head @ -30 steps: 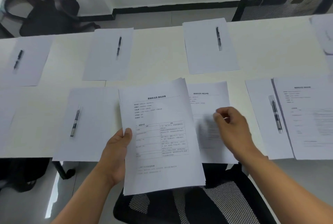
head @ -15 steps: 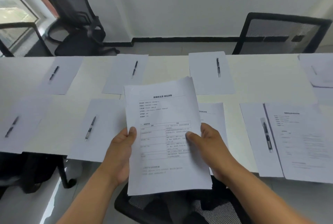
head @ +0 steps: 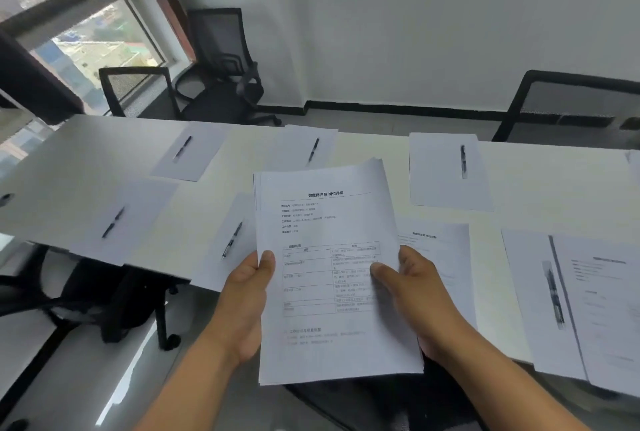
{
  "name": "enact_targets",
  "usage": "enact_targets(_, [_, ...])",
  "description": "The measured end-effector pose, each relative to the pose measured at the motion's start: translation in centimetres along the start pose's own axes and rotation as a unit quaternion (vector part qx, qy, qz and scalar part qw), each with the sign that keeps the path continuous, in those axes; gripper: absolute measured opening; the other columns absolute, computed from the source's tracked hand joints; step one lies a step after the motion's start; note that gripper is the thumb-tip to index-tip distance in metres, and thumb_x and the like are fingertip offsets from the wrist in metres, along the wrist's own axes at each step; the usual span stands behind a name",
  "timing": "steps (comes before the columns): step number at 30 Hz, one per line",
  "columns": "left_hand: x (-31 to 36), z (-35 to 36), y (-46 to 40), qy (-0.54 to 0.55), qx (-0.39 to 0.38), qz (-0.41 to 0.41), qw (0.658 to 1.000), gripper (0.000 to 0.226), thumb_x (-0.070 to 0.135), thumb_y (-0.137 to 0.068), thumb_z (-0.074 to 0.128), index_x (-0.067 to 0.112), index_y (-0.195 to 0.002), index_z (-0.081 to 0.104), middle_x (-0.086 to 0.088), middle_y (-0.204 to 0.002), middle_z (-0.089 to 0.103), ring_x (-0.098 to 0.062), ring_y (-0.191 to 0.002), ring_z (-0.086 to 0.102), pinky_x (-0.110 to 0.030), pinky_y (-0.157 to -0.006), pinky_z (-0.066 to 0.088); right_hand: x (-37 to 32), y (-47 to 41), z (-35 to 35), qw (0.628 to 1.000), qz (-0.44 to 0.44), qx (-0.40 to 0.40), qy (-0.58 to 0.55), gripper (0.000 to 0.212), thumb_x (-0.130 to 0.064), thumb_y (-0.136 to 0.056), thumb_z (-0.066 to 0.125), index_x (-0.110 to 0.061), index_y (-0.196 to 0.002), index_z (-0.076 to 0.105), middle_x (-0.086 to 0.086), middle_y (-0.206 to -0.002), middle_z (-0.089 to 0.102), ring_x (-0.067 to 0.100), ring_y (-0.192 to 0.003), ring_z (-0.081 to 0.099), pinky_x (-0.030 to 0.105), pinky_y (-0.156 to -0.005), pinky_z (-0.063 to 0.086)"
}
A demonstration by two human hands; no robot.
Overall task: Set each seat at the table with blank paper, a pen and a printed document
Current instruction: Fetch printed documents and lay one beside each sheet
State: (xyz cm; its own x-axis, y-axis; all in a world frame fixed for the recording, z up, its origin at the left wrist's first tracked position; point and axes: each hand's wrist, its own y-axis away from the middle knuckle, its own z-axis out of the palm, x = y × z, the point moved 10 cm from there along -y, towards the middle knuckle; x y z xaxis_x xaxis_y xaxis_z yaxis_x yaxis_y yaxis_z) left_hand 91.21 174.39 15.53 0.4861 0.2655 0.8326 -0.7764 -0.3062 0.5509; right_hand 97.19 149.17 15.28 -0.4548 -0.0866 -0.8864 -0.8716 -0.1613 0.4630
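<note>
Table (head: 381, 167) carries blank sheets with pens at every visible seat; printed documents lie only at two places right of the stack (head: 332, 274). Left hand (head: 242, 295) and right hand (head: 412, 292) each grip that stack, thumbs on top, above the near edge. Seats left of it and beyond lack documents.

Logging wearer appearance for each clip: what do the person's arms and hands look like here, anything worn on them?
Both forearms are bare as far as the frame shows, with no sleeve in view. The left hand and right hand wear no gloves. No watch, bracelet or ring is visible on either wrist or on the fingers that show. The image is soft, so small marks cannot be judged.
</note>
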Motion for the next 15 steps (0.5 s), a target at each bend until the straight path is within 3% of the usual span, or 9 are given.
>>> enact_targets(6, [2.1,-4.2,1.6,0.008,0.003,0.023,1.000,0.034,0.035,-0.117,0.045,0.027,-0.136,0.072,-0.003,-0.130,0.080,-0.029,-0.119,0.078,-0.056,-0.105,0.058,-1.9,2.3,4.3,0.999,-0.029,0.001,0.018,0.008,-0.016,-0.107,0.064,-0.015,-0.100,0.067,-0.010,-0.097,0.083,0.007,-0.089,0.080,0.025,-0.076,0.061])
enact_targets(9, [2.9,-7.7,2.7,0.015,0.012,0.035,0.999,0.034,0.034,-0.118,0.045,0.025,-0.136,0.072,-0.002,-0.127,0.081,-0.026,-0.117,0.078,-0.053,-0.104,0.059,-2.8,3.5,7.7,0.999,-0.043,-0.005,0.029,0.010,-0.019,-0.107,0.064,-0.013,-0.114,0.069,-0.009,-0.107,0.083,0.016,-0.100,0.080,0.045,-0.096,0.063])
enact_targets(12, [3.7,-11.7,4.0,0.024,0.009,0.041,0.999,0.034,0.033,-0.118,0.045,0.022,-0.136,0.072,-0.004,-0.129,0.081,-0.028,-0.119,0.078,-0.056,-0.108,0.057,-3.5,5.1,11.7,0.998,-0.061,-0.005,0.031,0.011,-0.019,-0.107,0.064,-0.013,-0.115,0.070,-0.007,-0.108,0.083,0.019,-0.101,0.080,0.052,-0.100,0.062])
enact_targets(14, [4.6,-14.6,4.8,0.027,0.003,0.054,0.998,0.035,0.033,-0.118,0.044,0.021,-0.136,0.072,-0.005,-0.129,0.080,-0.029,-0.119,0.077,-0.057,-0.109,0.057,-4.0,6.1,14.7,0.997,-0.073,-0.012,0.035,0.010,-0.018,-0.108,0.063,-0.017,-0.113,0.071,-0.011,-0.106,0.083,0.015,-0.100,0.080,0.044,-0.094,0.064])
enact_targets(15, [5.1,-15.8,5.1,0.027,0.002,0.059,0.998,0.035,0.032,-0.118,0.044,0.021,-0.136,0.072,-0.006,-0.129,0.080,-0.029,-0.119,0.078,-0.057,-0.108,0.057,-4.1,6.5,15.9,0.996,-0.077,-0.015,0.038,0.007,-0.018,-0.108,0.063,-0.018,-0.108,0.070,-0.016,-0.099,0.083,0.008,-0.093,0.080,0.034,-0.086,0.064])
